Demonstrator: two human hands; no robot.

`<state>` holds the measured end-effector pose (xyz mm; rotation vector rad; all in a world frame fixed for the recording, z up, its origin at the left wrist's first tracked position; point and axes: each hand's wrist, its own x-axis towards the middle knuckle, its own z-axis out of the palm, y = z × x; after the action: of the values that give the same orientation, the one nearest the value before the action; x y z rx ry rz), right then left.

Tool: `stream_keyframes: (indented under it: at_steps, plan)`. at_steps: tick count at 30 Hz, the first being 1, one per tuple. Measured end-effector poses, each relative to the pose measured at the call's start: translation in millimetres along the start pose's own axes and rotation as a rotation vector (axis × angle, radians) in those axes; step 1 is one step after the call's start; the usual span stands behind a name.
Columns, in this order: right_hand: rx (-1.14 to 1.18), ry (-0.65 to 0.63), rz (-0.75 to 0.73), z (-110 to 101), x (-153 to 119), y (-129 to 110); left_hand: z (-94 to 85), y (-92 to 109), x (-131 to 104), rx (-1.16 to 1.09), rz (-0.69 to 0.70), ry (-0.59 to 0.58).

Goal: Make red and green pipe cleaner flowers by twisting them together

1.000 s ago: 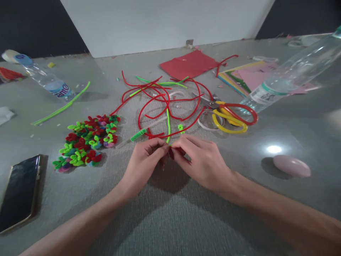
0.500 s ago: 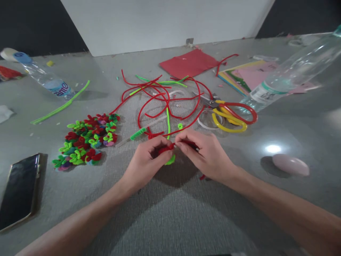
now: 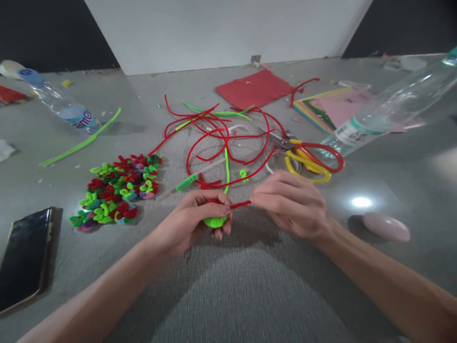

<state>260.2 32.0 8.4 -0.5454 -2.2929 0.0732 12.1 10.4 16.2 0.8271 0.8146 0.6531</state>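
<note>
Between the thumb and fingers of my left hand [image 3: 194,214] sits a small green and red fuzzy piece [image 3: 215,222], partly hidden by the thumb. A short red pipe cleaner [image 3: 241,204] stretches from it to my right hand [image 3: 291,202], whose fingers are closed on the far end. Just beyond the hands lie tangled red pipe cleaners [image 3: 210,136], with a green one [image 3: 227,169] among them. A clear stick wound with a green coil [image 3: 187,182] rests beside the tangle. Left of my left hand is a cluster of red and green pipe-cleaner flowers [image 3: 110,193].
Scissors [image 3: 310,157] with red and yellow handles lie right of the tangle. A large clear bottle [image 3: 385,109] stands at right, near coloured paper [image 3: 321,105] and a pink oval object [image 3: 387,226]. At left are a phone [image 3: 26,252] and a smaller bottle [image 3: 67,105].
My right hand has moved right, away from my left, and the red pipe cleaner now shows stretched between them. More of the green piece is visible in my left hand.
</note>
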Motion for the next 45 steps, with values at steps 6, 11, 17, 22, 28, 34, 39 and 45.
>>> stream_keyframes:
  at_steps: [6,11,17,22,28,34,39,45]
  plan:
    - [-0.08,-0.182,0.096,-1.6,2.1,-0.3,-2.2,-2.2,-0.5,0.892,0.435,0.098]
    - [0.039,-0.319,0.187,7.5,2.2,-8.8,-2.3,-16.0,4.4,1.502,0.885,0.094]
    - [0.358,-0.267,0.367,9.4,3.6,-8.1,-4.1,-23.0,6.4,1.564,1.063,0.179]
    - [0.577,-0.335,0.713,2.0,14.0,-10.4,-4.9,-22.9,5.6,1.682,1.099,0.156]
    - [0.731,-0.617,0.85,-10.8,19.4,-3.0,5.5,-20.1,5.8,1.835,1.217,0.138]
    - [0.83,-0.627,0.891,-11.0,16.9,3.8,6.7,-24.1,9.4,1.784,1.182,0.112]
    - [0.405,-0.313,0.536,-2.3,13.0,-3.9,3.3,-23.1,15.4,0.938,0.63,0.079]
    - [-0.056,-0.119,-0.137,0.6,6.4,0.3,-0.9,-21.5,18.4,0.046,0.126,-0.075]
